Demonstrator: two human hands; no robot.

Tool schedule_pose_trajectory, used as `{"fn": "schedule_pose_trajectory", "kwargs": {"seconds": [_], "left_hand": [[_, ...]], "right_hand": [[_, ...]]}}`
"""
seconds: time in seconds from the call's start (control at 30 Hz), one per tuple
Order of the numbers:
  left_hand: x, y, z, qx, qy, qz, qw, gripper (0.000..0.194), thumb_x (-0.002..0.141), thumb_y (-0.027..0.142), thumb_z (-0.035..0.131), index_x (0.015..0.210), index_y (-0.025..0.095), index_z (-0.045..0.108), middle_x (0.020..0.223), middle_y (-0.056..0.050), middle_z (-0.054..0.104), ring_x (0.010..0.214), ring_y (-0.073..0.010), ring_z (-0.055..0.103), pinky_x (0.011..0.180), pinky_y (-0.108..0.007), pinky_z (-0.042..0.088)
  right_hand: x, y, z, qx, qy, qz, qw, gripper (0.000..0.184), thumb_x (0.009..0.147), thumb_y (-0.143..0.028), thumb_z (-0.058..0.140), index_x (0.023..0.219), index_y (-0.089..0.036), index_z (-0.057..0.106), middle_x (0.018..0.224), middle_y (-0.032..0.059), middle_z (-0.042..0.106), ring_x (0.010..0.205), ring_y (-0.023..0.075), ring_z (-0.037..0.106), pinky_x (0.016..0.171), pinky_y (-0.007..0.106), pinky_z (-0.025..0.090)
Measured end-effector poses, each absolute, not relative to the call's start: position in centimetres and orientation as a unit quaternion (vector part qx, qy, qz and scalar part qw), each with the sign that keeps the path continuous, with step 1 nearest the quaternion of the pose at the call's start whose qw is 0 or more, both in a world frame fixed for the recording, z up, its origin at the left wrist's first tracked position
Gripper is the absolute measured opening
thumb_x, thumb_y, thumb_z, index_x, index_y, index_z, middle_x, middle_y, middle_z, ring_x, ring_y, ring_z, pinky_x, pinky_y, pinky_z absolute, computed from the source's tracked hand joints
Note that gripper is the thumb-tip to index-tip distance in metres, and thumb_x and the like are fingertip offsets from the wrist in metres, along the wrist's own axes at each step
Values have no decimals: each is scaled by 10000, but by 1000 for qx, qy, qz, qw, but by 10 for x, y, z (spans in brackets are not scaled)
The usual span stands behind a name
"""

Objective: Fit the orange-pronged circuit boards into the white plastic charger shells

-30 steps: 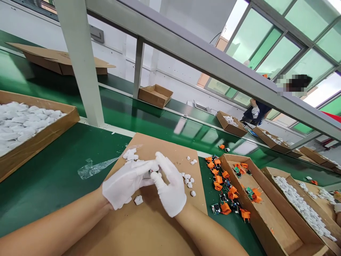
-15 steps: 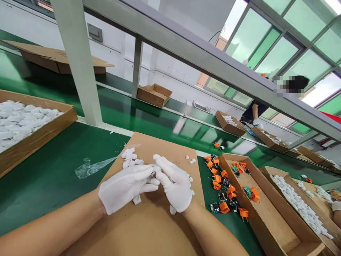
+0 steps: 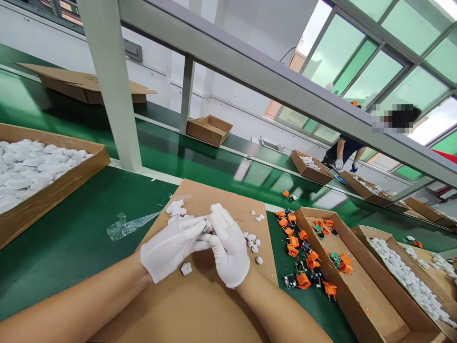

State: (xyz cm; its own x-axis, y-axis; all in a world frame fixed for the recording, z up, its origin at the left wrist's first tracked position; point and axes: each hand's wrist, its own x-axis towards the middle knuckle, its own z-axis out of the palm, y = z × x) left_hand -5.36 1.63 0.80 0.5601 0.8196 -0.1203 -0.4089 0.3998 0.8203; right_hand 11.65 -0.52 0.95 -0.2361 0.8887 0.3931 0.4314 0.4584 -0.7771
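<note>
My left hand (image 3: 173,247), in a white glove, pinches a small whitish piece (image 3: 207,228) from the left. My right hand (image 3: 228,250), gloved in white too, closes on the same piece from the other side, thumb and fingers bent around it. Fingers cover most of the piece, so its exact kind cannot be made out. Both hands are above a brown cardboard sheet (image 3: 200,309). White lumps (image 3: 176,208) lie in a cluster beyond my left hand, one lump (image 3: 186,268) is just below it, and several small white pieces (image 3: 253,242) are scattered right of my right hand.
Orange plug parts with circuit boards (image 3: 303,252) lie beside a long cardboard tray (image 3: 371,295). White pieces fill a box (image 3: 53,190) at left. Clear plastic film (image 3: 124,227) lies nearby. A metal post (image 3: 114,95) and beam cross above. Beyond the belt stands a co-worker (image 3: 344,151).
The view has shifted slightly. My right hand has turned more upright around the piece, uncovering white pieces to its right. Both of the co-worker's gloved hands now show.
</note>
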Motion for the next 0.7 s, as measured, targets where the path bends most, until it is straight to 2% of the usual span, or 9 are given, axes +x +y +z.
{"fn": "schedule_pose_trajectory", "kwargs": {"seconds": [0.07, 0.17, 0.3, 0.37, 0.47, 0.57, 0.63, 0.7], "left_hand": [[-54, 15, 18, 415, 268, 389, 777, 211, 909, 434, 676, 869, 233, 725, 913, -53, 677, 986, -209, 640, 827, -265, 561], [-56, 14, 29, 458, 295, 371, 752, 239, 909, 471, 660, 914, 243, 732, 871, -62, 684, 981, -240, 645, 908, -335, 556], [-58, 15, 32, 492, 366, 349, 709, 316, 911, 545, 619, 1059, 285, 724, 1061, -64, 692, 1032, -246, 656, 1011, -374, 532], [-59, 16, 29, 529, 368, 334, 688, 347, 921, 555, 599, 1122, 296, 713, 1112, -57, 677, 1045, -235, 652, 1039, -368, 522], [-60, 14, 27, 578, 328, 332, 669, 342, 943, 528, 575, 1130, 283, 724, 1124, -62, 671, 1082, -244, 630, 1051, -373, 518], [-61, 12, 27, 561, 298, 348, 689, 340, 948, 507, 580, 1162, 283, 720, 1219, -69, 663, 1157, -280, 615, 1064, -406, 506], [-62, 10, 27, 522, 298, 352, 717, 384, 929, 485, 630, 1253, 285, 681, 1218, -69, 676, 1155, -279, 632, 1071, -415, 496], [-61, 10, 26, 466, 310, 359, 747, 488, 876, 462, 718, 1325, 290, 633, 1167, -54, 698, 1142, -257, 643, 1067, -391, 499]], "right_hand": [[116, -5, 14, -443, -739, 277, 425, 367, 951, -447, 577, 1254, -298, 720, 1436, 29, 620, 1450, 302, 443, 1227, 444, 345], [117, -5, 16, -440, -727, 301, 434, 387, 967, -464, 566, 1297, -307, 693, 1458, 9, 599, 1428, 276, 478, 1208, 405, 386], [118, -7, 15, -443, -667, 358, 479, 586, 988, -500, 539, 1525, -282, 454, 1523, 19, 524, 1389, 224, 528, 1158, 380, 465], [116, -7, 16, -455, -612, 406, 503, 570, 934, -478, 641, 1457, -270, 549, 1484, 16, 563, 1386, 232, 530, 1172, 385, 453], [111, -6, 17, -469, -558, 448, 519, 321, 864, -385, 730, 1168, -289, 767, 1357, -15, 661, 1343, 253, 575, 1174, 392, 459], [106, -7, 13, -445, -590, 395, 547, 233, 881, -310, 710, 1099, -332, 789, 1305, -44, 690, 1289, 241, 623, 1163, 391, 478], [103, -10, 7, -439, -616, 327, 567, 344, 891, -302, 717, 1231, -348, 728, 1325, -38, 684, 1293, 231, 620, 1164, 395, 477], [102, -12, 2, -454, -622, 273, 577, 591, 870, -334, 760, 1429, -342, 568, 1416, -1, 627, 1336, 236, 583, 1160, 416, 478]]}}
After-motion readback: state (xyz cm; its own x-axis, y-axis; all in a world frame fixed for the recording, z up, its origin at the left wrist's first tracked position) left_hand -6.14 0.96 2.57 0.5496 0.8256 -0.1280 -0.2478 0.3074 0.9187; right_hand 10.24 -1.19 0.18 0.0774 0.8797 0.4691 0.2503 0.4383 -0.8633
